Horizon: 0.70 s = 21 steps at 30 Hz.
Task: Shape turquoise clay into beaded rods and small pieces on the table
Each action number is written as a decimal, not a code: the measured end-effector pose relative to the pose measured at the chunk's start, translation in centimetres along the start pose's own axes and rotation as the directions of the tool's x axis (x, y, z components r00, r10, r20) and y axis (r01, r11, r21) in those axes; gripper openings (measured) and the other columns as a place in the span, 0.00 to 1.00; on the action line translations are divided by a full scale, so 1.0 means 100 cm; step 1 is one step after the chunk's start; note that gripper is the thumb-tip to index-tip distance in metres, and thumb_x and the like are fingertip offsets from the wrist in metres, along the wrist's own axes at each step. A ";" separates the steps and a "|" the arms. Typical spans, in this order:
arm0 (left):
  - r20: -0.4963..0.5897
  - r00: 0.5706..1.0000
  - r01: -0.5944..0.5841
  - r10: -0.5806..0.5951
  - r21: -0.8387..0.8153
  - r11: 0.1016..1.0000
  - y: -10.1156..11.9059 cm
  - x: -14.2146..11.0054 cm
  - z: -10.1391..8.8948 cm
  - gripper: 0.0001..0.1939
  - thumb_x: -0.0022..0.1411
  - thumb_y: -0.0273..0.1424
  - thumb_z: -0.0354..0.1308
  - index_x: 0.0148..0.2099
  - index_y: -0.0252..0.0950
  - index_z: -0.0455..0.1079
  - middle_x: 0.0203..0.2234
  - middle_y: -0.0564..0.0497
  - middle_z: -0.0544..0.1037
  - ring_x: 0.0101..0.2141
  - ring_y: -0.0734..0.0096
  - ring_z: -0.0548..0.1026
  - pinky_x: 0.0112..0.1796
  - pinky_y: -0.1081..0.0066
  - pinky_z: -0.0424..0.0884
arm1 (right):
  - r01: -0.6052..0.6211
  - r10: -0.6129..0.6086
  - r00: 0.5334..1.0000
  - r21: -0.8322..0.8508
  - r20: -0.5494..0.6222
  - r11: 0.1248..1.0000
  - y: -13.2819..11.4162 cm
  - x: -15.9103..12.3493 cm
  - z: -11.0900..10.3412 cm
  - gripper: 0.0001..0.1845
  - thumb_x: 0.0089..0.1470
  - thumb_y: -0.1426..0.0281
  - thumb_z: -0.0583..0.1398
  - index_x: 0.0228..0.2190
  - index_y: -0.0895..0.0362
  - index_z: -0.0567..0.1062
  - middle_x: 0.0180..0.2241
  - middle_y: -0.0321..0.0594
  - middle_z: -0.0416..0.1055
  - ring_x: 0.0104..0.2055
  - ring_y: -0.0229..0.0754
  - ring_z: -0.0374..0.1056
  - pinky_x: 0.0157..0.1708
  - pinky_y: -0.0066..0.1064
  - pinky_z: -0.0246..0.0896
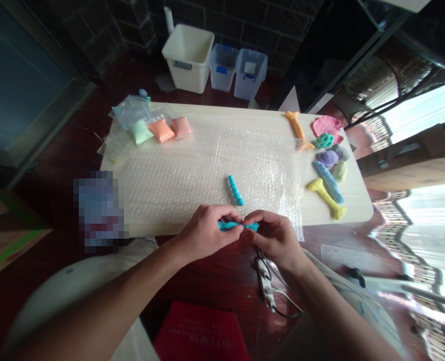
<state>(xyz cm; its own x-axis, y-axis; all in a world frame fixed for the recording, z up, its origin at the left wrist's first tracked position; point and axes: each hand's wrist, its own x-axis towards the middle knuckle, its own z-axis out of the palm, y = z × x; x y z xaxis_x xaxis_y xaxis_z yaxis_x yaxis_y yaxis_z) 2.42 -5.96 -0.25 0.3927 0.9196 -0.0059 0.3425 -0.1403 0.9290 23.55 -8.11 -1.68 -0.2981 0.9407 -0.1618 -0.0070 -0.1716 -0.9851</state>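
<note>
Both hands pinch a piece of turquoise modelling clay (230, 225) just over the front edge of the table. My left hand (209, 230) has its fingers closed around the longer left part of the piece. Thumb and forefinger of my right hand (277, 235) grip its short right end, close against the left fingertips. Where the fingers meet, the clay looks narrow, and part of it is covered by them. Just beyond the hands, a row of small turquoise clay balls (234, 189) lies joined in a line on the bubble wrap (184, 175).
Clay bags, including an orange one (162, 130), lie at the table's back left. On the right are several clay shapes, among them a yellow bone (327, 199) and a blue roll (328, 180). Below the table are a power strip (265, 286) and a red box (203, 333).
</note>
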 end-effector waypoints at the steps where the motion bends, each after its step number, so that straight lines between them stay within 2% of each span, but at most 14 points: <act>1: 0.003 1.000 0.011 -0.011 -0.023 1.000 -0.001 0.000 0.000 0.04 0.61 0.29 0.66 0.40 0.36 0.81 0.32 0.52 0.85 0.32 0.70 0.81 0.35 0.72 0.73 | 0.037 -0.037 0.999 -0.057 0.003 0.998 0.001 -0.001 0.000 0.08 0.59 0.66 0.70 0.39 0.56 0.82 0.37 0.43 0.80 0.38 0.42 0.74 0.39 0.35 0.69; 4: -0.008 1.000 0.023 -0.023 -0.052 0.998 -0.001 0.000 0.000 0.05 0.61 0.29 0.66 0.41 0.36 0.81 0.33 0.51 0.86 0.33 0.68 0.82 0.36 0.71 0.75 | 0.104 -0.105 0.994 -0.129 0.000 0.986 0.002 -0.003 0.000 0.08 0.59 0.67 0.70 0.41 0.54 0.81 0.39 0.43 0.78 0.42 0.45 0.74 0.43 0.38 0.70; 9: -0.036 0.999 -0.011 0.012 0.028 1.000 0.002 0.000 0.000 0.04 0.59 0.25 0.66 0.36 0.37 0.81 0.30 0.53 0.85 0.30 0.71 0.81 0.34 0.73 0.73 | -0.091 0.085 0.994 0.098 0.064 0.991 -0.005 -0.001 0.004 0.22 0.57 0.62 0.72 0.50 0.54 0.77 0.43 0.45 0.79 0.39 0.42 0.75 0.37 0.34 0.71; 12: -0.043 0.998 -0.038 0.040 0.056 0.998 0.004 0.000 -0.001 0.04 0.58 0.24 0.66 0.35 0.37 0.81 0.29 0.54 0.85 0.29 0.72 0.80 0.34 0.73 0.72 | -0.154 0.144 0.986 0.109 0.088 0.982 -0.008 0.002 0.004 0.20 0.60 0.58 0.70 0.47 0.58 0.80 0.40 0.45 0.80 0.39 0.42 0.75 0.40 0.34 0.71; 15: -0.052 0.997 -0.049 0.052 0.062 0.997 0.005 0.000 -0.001 0.04 0.58 0.24 0.66 0.35 0.37 0.80 0.28 0.55 0.84 0.29 0.72 0.79 0.34 0.74 0.71 | -0.191 0.178 0.978 0.116 0.112 0.975 -0.006 0.003 0.003 0.18 0.61 0.57 0.69 0.43 0.59 0.82 0.33 0.42 0.79 0.33 0.40 0.73 0.36 0.32 0.70; 21: -0.047 0.997 -0.063 0.066 0.058 0.996 0.004 -0.001 0.000 0.03 0.59 0.25 0.66 0.35 0.37 0.79 0.28 0.55 0.83 0.29 0.73 0.78 0.34 0.74 0.71 | -0.155 0.151 0.988 0.184 0.034 0.971 0.000 0.001 0.004 0.16 0.55 0.61 0.73 0.40 0.58 0.81 0.32 0.40 0.78 0.31 0.37 0.72 0.32 0.30 0.68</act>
<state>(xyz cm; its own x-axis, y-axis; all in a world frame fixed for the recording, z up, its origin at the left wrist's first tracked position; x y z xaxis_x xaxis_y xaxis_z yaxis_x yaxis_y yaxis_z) 2.55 -6.08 0.09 0.3742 0.9245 0.0727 0.3662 -0.2194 0.9043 23.11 -8.11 -1.69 -0.3280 0.8935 -0.3068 -0.1361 -0.3660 -0.9206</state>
